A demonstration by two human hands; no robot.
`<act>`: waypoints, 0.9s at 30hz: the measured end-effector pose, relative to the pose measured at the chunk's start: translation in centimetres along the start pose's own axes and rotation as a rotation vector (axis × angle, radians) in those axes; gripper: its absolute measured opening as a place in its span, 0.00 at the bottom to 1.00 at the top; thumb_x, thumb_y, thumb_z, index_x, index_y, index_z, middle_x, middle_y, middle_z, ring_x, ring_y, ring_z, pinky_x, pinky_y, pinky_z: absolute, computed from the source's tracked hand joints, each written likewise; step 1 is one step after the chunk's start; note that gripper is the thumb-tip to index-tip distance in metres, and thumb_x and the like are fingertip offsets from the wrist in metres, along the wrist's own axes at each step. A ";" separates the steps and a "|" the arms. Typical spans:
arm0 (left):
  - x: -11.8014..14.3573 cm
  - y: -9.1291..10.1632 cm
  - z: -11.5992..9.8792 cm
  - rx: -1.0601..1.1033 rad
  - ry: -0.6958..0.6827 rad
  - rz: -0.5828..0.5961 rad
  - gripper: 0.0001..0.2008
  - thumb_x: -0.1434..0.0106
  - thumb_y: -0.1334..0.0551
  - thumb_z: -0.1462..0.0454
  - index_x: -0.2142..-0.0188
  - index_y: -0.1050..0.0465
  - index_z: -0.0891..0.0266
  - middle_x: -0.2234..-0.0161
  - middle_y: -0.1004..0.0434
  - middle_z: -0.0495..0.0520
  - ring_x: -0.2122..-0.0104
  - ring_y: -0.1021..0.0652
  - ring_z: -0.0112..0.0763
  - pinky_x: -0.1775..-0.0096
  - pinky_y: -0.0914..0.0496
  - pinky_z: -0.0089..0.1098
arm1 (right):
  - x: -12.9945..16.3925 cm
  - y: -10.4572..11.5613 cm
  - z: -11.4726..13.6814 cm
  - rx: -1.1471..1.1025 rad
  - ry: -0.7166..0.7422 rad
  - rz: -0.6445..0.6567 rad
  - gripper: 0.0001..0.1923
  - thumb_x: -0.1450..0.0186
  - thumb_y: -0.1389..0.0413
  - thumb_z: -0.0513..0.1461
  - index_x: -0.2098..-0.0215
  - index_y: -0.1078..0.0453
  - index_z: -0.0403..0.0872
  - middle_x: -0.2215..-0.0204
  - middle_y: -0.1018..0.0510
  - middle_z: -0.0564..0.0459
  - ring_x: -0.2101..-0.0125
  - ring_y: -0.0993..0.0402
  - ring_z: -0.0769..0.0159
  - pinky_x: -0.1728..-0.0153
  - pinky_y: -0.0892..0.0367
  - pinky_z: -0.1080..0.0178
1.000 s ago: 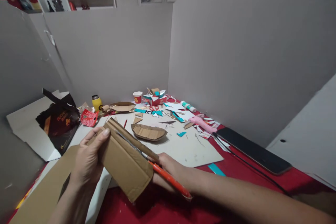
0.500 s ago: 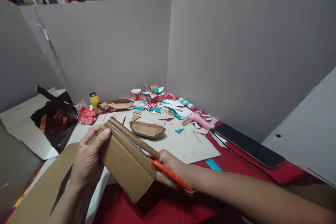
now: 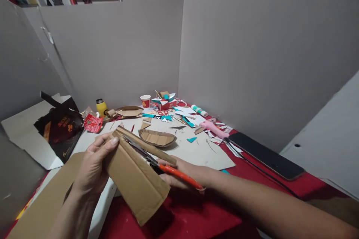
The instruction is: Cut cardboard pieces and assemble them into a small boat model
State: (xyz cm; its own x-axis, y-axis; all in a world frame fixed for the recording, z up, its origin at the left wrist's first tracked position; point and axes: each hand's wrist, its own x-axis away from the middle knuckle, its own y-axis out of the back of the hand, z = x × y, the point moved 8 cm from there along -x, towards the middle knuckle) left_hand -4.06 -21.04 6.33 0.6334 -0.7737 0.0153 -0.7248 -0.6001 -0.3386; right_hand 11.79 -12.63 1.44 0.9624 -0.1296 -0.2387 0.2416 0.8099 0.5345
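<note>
A folded piece of brown cardboard (image 3: 137, 179) is pinched at its upper left end in my left hand (image 3: 94, 166), thumb on top. My right hand (image 3: 182, 171) grips orange-handled scissors (image 3: 179, 174), whose blades lie in a long slit in the cardboard. A narrow strip (image 3: 151, 147) runs along the far side of the slit, still joined near my left thumb. The strip's near end lies over my right hand. Beyond it, a boat-shaped cardboard piece (image 3: 157, 138) rests on the white board (image 3: 193, 158).
Scraps of teal and white paper, a pink glue gun (image 3: 214, 129), a red paper cup (image 3: 145, 101) and a yellow bottle (image 3: 101, 107) lie farther back. A black phone-like slab (image 3: 266, 155) is on the right. A dark torn box (image 3: 60, 127) stands left, near a large cardboard sheet (image 3: 42, 201).
The scissor blades have parted, and the handles have shifted slightly up and left. The strip has spread away from the main cardboard, whose lower end has swung slightly downward.
</note>
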 end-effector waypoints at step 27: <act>-0.7 1.5 -1.8 -0.301 -0.072 0.018 0.17 0.55 0.26 0.55 0.71 0.27 0.61 0.80 0.24 0.47 0.83 0.27 0.25 0.80 0.32 0.23 | 0.2 -0.6 3.7 -0.003 0.133 0.064 0.11 0.33 0.52 0.37 0.59 0.28 0.44 0.57 0.23 0.48 0.58 0.28 0.63 0.52 0.33 0.63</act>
State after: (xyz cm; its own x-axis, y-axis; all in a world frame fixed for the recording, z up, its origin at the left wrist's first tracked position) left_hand -6.07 -21.80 7.53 0.6293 -0.7749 -0.0583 -0.7771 -0.6278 -0.0439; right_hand 12.33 -15.25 4.11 0.9507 -0.0008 -0.3102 0.1800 0.8157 0.5497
